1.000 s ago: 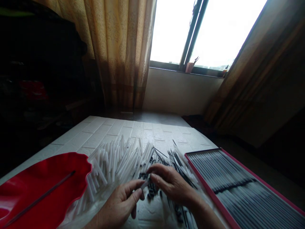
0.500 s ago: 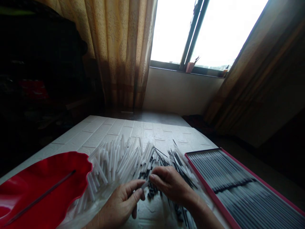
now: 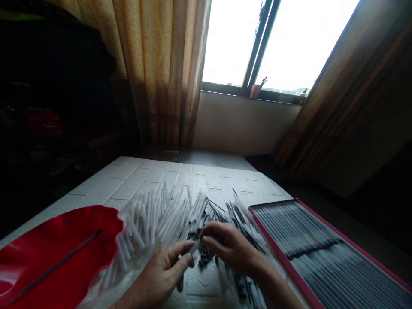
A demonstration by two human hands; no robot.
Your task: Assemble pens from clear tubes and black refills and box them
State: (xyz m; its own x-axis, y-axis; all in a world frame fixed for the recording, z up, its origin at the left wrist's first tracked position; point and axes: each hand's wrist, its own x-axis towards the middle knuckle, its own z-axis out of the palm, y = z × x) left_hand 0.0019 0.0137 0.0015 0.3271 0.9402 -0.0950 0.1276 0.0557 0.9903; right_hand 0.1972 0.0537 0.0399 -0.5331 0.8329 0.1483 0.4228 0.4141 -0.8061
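My left hand (image 3: 161, 274) pinches a short white tube (image 3: 194, 247) between thumb and forefinger. My right hand (image 3: 230, 249) meets it from the right, its fingertips closed on the tube's other end; whether it also holds a small black piece I cannot tell. Both hands hover just above a heap of small black caps (image 3: 202, 257). Behind them lies a spread pile of white tubes (image 3: 161, 214), and thin black refills (image 3: 240, 216) lie to the right of that pile.
A red wavy-edged tray (image 3: 74, 244) at the left holds one long thin stick (image 3: 53, 268). A red-rimmed box (image 3: 291, 274) at the right is filled with rows of finished pens. The white brick-patterned table (image 3: 193, 174) runs back toward a curtain (image 3: 154, 68) and window.
Both hands have stayed in place, with only slight finger shifts around the white tube. Nothing else has moved.
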